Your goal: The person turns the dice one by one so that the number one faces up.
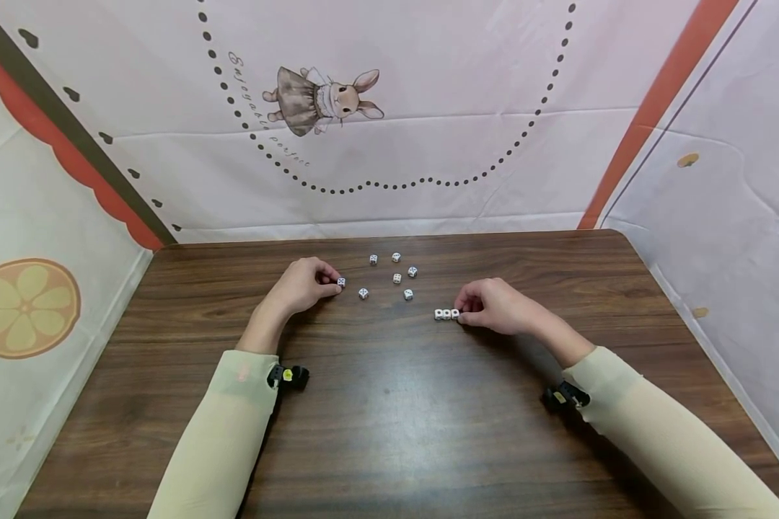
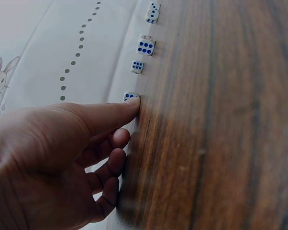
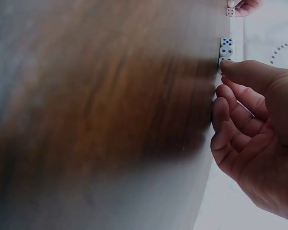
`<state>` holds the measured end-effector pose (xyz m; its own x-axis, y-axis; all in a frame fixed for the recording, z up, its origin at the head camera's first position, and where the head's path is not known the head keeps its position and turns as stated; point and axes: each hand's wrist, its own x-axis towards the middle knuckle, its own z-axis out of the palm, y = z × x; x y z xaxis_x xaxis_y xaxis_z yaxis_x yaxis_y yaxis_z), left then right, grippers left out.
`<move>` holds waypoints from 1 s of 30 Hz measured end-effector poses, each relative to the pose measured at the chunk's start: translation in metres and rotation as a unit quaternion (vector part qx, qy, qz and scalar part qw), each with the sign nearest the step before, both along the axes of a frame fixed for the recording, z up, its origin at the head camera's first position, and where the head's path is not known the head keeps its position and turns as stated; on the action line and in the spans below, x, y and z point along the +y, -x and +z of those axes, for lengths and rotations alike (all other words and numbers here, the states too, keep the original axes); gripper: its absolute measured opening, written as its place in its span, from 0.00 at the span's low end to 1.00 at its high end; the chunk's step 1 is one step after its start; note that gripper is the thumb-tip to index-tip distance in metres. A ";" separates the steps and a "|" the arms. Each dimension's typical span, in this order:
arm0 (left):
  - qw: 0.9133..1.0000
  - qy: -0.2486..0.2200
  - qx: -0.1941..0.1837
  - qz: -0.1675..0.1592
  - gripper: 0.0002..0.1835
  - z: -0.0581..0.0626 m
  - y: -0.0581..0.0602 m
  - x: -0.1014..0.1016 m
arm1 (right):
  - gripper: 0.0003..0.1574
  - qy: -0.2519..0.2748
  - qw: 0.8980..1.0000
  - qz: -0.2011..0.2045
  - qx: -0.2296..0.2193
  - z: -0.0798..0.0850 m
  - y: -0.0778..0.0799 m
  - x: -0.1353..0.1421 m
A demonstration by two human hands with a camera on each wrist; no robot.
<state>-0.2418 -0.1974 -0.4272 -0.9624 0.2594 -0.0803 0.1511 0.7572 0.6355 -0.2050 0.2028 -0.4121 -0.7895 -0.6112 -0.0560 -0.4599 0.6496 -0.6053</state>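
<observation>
Small white dice with dark pips lie on the brown wooden table. My left hand (image 1: 301,285) pinches a single die (image 1: 341,282) between thumb and fingers at the left of the group; in the left wrist view the thumb partly covers that die (image 2: 130,97). Over on the right, three dice form a tight row (image 1: 446,314), side by side. The right-hand end die (image 1: 455,314) of this row is pinched by my right hand (image 1: 496,306). In the right wrist view the thumb hides part of that die (image 3: 224,62), and the other fingers curl beneath.
Several loose dice are scattered between the hands, among them one die (image 1: 363,293) near the left hand and another (image 1: 408,294) near the row. Behind the wooden table (image 1: 376,432) hangs a printed cloth (image 1: 428,144) with a rabbit, and cloth also borders both sides.
</observation>
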 end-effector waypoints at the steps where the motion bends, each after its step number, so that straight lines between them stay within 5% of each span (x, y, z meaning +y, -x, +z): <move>1: 1.000 0.001 0.000 0.000 0.07 0.000 0.000 0.000 | 0.04 -0.001 1.000 0.001 0.000 0.000 0.000 -0.001; 30: 1.000 -0.004 0.011 -0.007 0.08 0.000 -0.001 0.000 | 0.05 -0.001 1.000 0.010 0.012 -0.002 0.003 -0.015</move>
<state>-0.2411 -0.1978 -0.4277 -0.9601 0.2741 -0.0564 0.1765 0.7496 0.6379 -0.2083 0.1879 -0.4138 -0.7781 -0.6270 -0.0382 -0.4873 0.6409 -0.5931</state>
